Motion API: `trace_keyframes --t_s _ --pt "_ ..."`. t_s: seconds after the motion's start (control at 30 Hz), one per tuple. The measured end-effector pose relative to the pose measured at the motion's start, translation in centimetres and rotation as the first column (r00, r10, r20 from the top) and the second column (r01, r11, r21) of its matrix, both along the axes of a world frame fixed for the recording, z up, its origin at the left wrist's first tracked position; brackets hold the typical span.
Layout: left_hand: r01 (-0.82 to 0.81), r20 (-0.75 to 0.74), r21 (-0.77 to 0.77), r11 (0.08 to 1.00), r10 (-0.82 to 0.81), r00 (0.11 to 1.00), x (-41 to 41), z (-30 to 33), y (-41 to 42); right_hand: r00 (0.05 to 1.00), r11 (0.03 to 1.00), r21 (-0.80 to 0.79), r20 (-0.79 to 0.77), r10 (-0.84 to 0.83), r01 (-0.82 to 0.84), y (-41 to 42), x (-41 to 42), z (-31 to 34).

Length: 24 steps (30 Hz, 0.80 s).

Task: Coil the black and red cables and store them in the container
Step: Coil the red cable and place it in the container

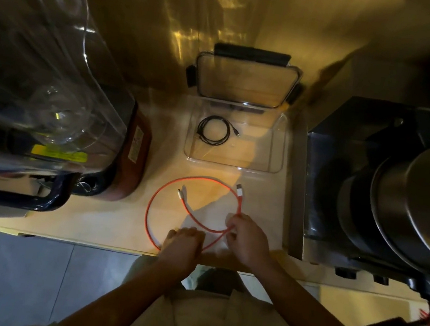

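Currently my right hand (246, 241) pinches the thin red cable (148, 209) where its strands cross; my left hand (182, 242), nearer the loop, pins it.

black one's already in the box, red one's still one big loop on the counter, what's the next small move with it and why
Probably bring the left hand toward the right hand, folding the red cable into a smaller loop. It lies in one wide loop, both plugs loose, held at its near side by both hands. The black cable already sits coiled in the open container.
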<state>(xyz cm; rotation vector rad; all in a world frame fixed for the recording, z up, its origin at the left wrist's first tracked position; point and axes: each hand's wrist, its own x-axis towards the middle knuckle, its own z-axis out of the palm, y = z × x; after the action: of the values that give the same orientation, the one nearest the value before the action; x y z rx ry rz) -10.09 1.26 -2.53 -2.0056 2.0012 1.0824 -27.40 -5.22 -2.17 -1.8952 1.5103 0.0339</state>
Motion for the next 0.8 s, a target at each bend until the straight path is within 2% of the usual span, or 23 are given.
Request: trace_keyframes --t_s 0.13,0.27,0.4,0.5,0.6,0.8 --pt "0.040 0.037 0.011 0.999 -0.040 0.998 -0.1 0.2 0.1 0.999 0.999 -0.039 -0.038 0.031 -0.033 0.2 -0.2 -0.3" --pt "0.093 0.067 0.006 0.996 -0.093 0.993 0.3 0.6 0.7 0.986 0.986 -0.097 -0.106 0.127 -0.138 0.3 -0.2 -0.7" --pt "0.097 0.072 0.019 0.995 -0.098 0.993 1.0 1.4 1.0 0.983 0.978 -0.125 -0.097 0.154 -0.165 0.5 -0.4 -1.1" --pt "0.038 -0.007 0.021 0.999 -0.038 0.999 1.9 2.4 0.8 0.991 0.977 -0.163 -0.023 0.133 -0.135 0.4 -0.3 -0.9" --pt "-0.012 -0.090 -0.029 0.999 0.010 0.996 2.7 3.7 0.7 0.996 0.984 -0.176 0.078 0.038 -0.024 0.1 -0.3 -0.6" --pt "-0.097 -0.098 -0.139 0.985 0.084 0.992 4.9 4.9 1.1 0.932 0.971 -0.117 0.327 -0.159 0.207 -1.0 -1.1 0.4"
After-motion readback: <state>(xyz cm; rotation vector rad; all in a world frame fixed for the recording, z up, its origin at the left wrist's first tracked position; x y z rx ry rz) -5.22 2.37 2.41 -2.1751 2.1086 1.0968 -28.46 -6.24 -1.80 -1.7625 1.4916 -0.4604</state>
